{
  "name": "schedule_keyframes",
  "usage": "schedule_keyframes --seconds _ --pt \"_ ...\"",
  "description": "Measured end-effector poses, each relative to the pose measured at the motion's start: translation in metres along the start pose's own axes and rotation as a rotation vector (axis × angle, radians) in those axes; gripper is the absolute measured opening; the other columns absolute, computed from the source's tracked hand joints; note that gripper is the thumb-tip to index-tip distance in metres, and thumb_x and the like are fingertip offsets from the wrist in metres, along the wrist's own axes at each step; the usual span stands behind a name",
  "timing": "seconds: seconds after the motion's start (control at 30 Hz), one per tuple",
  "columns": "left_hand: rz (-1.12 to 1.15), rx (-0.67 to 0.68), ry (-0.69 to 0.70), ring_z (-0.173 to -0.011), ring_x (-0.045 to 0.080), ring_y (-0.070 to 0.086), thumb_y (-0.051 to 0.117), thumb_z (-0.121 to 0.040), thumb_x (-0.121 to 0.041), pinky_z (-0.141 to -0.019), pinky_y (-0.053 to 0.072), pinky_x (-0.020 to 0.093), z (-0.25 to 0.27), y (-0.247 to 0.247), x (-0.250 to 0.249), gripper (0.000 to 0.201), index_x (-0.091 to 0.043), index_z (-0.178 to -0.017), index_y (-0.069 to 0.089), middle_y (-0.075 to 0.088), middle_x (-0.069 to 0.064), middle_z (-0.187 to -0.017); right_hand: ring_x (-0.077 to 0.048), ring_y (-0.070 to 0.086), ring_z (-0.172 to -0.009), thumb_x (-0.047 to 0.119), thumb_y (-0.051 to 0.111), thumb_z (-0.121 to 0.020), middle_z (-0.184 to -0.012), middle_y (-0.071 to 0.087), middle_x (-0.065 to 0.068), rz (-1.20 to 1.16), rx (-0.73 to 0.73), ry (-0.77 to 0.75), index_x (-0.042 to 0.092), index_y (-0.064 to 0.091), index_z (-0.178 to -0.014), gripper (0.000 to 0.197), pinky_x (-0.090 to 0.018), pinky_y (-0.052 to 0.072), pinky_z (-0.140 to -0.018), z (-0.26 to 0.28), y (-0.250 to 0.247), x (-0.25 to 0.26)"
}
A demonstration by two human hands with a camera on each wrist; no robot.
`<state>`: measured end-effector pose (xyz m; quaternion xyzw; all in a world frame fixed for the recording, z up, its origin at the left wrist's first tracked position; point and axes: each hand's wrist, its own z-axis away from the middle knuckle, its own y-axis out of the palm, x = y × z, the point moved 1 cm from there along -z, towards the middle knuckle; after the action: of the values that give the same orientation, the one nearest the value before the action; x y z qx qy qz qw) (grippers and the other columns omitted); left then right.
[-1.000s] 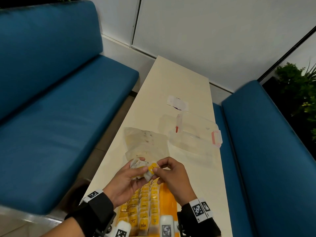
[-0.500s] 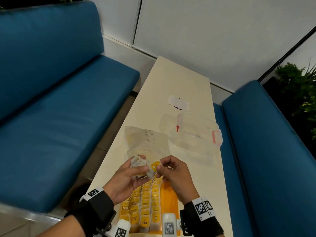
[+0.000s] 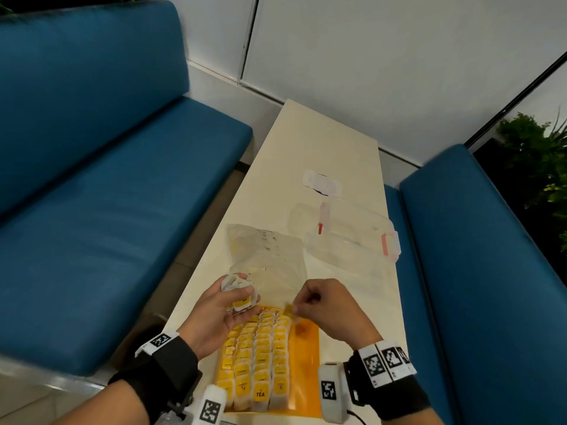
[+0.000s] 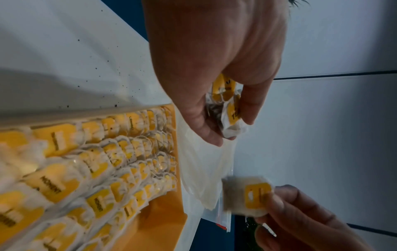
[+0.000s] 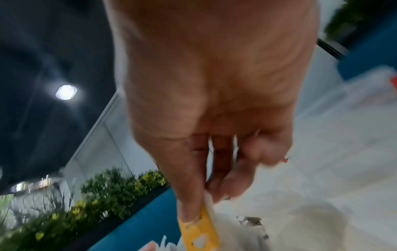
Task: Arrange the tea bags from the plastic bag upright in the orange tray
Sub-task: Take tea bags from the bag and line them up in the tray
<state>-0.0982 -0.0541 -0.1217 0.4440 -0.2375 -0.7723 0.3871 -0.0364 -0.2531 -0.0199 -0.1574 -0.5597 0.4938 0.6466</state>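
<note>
The orange tray (image 3: pixel 306 357) sits at the near end of the table, its left part filled with rows of upright tea bags (image 3: pixel 260 357) with yellow tags; the right strip is bare. My left hand (image 3: pixel 233 299) hovers over the tray's far left corner and grips a small bunch of tea bags (image 4: pixel 229 108). My right hand (image 3: pixel 306 305) pinches a single tea bag (image 4: pixel 249 197) by its yellow tag (image 5: pixel 199 232) above the tray's far edge. The crumpled plastic bag (image 3: pixel 270 259) lies flat just beyond the tray.
A clear plastic container with red clips (image 3: pixel 346 234) lies on the table (image 3: pixel 322 142) beyond the bag, and a white wrapper (image 3: pixel 322 182) farther off. Blue sofas (image 3: pixel 92 210) flank the narrow table on both sides.
My hands have parted: the right drew one tea bag away from the bunch that the left still holds, and both dropped closer to the tray.
</note>
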Motion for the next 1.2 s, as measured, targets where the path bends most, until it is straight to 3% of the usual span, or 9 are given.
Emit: schedule_keyframes --seconds 0.1,0.3,0.43,0.53,0.7,0.83,0.93,1.07,1.2 --pt "-0.077 0.013 0.0 -0.089 0.028 0.072 0.074 -0.084 0.001 -0.077 0.062 0.038 0.002 0.002 0.0 0.037 -0.011 -0.117 0.064 0.069 0.014 -0.103 -0.003 0.058 -0.069 0.016 0.071 -0.085 -0.077 0.065 0.009 0.106 -0.02 0.028 0.024 0.064 -0.076 0.015 -0.016 0.044 -0.059 -0.001 0.004 -0.007" --pt "-0.278 0.071 0.018 -0.086 0.027 0.07 0.081 -0.078 -0.002 -0.076 0.057 0.04 0.005 0.008 0.001 0.04 -0.008 -0.114 0.063 0.068 0.013 -0.097 -0.016 0.068 -0.06 0.01 0.062 -0.091 -0.079 0.067 -0.002 -0.005 -0.007 0.012 0.02 0.058 -0.083 0.014 -0.034 0.053 -0.061 0.0 0.01 -0.002" --pt "-0.488 0.2 0.035 -0.091 0.026 0.071 0.084 -0.077 -0.003 -0.074 0.058 0.035 0.011 0.016 0.001 0.034 -0.009 -0.106 0.069 0.072 0.013 -0.111 -0.012 0.068 -0.057 0.012 0.06 -0.093 -0.073 0.066 0.001 -0.016 0.015 0.008 0.02 0.057 -0.086 0.011 -0.028 0.05 -0.06 0.002 0.015 -0.001" --pt "-0.598 0.282 0.052 -0.096 0.026 0.072 0.083 -0.076 0.002 -0.075 0.058 0.035 0.012 0.021 0.003 0.031 -0.008 -0.105 0.074 0.072 0.011 -0.118 -0.012 0.068 -0.057 0.011 0.06 -0.094 -0.072 0.067 -0.003 -0.081 0.002 -0.008 0.018 0.057 -0.087 0.01 -0.03 0.052 -0.063 0.003 0.018 -0.001" --pt "-0.776 0.361 0.023 -0.095 0.024 0.071 0.084 -0.077 -0.001 -0.085 0.058 0.041 0.013 0.021 0.004 0.037 -0.015 -0.111 0.077 0.075 0.013 -0.11 -0.016 0.069 -0.059 0.01 0.061 -0.093 -0.07 0.067 -0.002 -0.159 -0.048 -0.005 0.016 0.058 -0.087 0.01 -0.031 0.052 -0.062 0.002 0.021 -0.009" --pt "-0.791 0.339 0.022 -0.104 0.032 0.071 0.083 -0.078 -0.001 -0.093 0.057 0.048 0.012 0.018 0.009 0.04 -0.019 -0.114 0.077 0.076 0.011 -0.11 -0.023 0.071 -0.06 0.009 0.066 -0.091 -0.072 0.066 -0.006 -0.282 -0.072 0.041 0.014 0.061 -0.091 0.007 -0.027 0.049 -0.054 0.001 0.031 -0.022" --pt "-0.769 0.35 0.016 -0.111 0.029 0.07 0.081 -0.08 -0.001 -0.1 0.055 0.049 0.011 0.016 0.013 0.043 -0.018 -0.119 0.075 0.076 0.007 -0.115 -0.024 0.07 -0.062 0.004 0.07 -0.088 -0.072 0.064 -0.007 -0.46 -0.051 0.119 0.007 0.063 -0.099 0.013 -0.026 0.042 -0.047 0.002 0.037 -0.032" --pt "-0.751 0.365 -0.007 -0.115 0.026 0.069 0.08 -0.081 0.0 -0.102 0.054 0.047 0.011 0.013 0.019 0.045 -0.019 -0.122 0.074 0.075 0.006 -0.119 -0.023 0.069 -0.064 0.002 0.071 -0.087 -0.078 0.07 -0.018 -0.612 -0.017 0.194 0.0 0.064 -0.102 0.017 -0.028 0.042 -0.049 0.004 0.042 -0.038" --pt "-0.717 0.384 -0.025 -0.116 0.026 0.069 0.078 -0.083 0.0 -0.103 0.053 0.046 0.01 0.013 0.024 0.045 -0.016 -0.124 0.072 0.074 0.008 -0.12 -0.02 0.067 -0.06 0.0 0.07 -0.087 -0.071 0.071 -0.016 -0.661 0.002 0.199 -0.008 0.064 -0.098 0.015 -0.024 0.042 -0.048 0.006 0.044 -0.041"
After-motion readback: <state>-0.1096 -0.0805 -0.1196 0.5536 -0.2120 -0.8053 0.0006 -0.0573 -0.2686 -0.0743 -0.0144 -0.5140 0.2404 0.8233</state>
